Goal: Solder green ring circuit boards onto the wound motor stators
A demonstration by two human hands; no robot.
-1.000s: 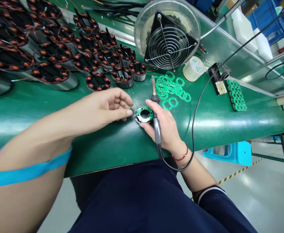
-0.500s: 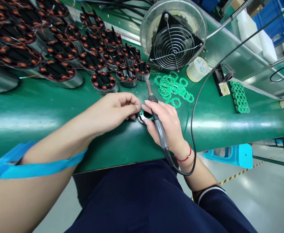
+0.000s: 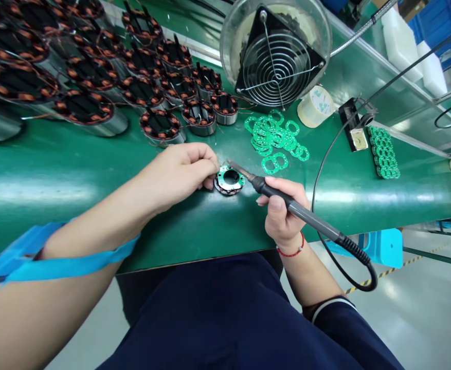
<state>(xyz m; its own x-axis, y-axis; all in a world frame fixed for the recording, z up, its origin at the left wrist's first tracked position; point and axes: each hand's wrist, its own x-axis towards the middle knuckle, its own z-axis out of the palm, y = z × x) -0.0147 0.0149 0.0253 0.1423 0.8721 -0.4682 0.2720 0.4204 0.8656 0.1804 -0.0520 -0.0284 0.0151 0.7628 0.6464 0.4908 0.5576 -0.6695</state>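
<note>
A small round stator with a green ring board [image 3: 230, 180] on top lies on the green table [image 3: 74, 169] near its front edge. My left hand [image 3: 182, 169] rests just left of it, fingers curled, fingertips touching its rim. My right hand [image 3: 283, 210] grips a black soldering iron [image 3: 298, 210] like a pen. The iron lies nearly flat, and its tip reaches the right upper edge of the green board. Its black cable loops down past my wrist.
Several copper-wound stators [image 3: 94, 77] crowd the back left. A caged fan [image 3: 275, 56] stands at the back, with loose green ring boards [image 3: 271, 136], a tape roll [image 3: 316, 107], an iron stand [image 3: 354, 131] and a stack of green boards [image 3: 383, 151] to its right.
My right hand has let go of the stator, pulled back to the right and swung the iron from upright to nearly flat, tip now on the board. The left hand stayed at the stator's left.
</note>
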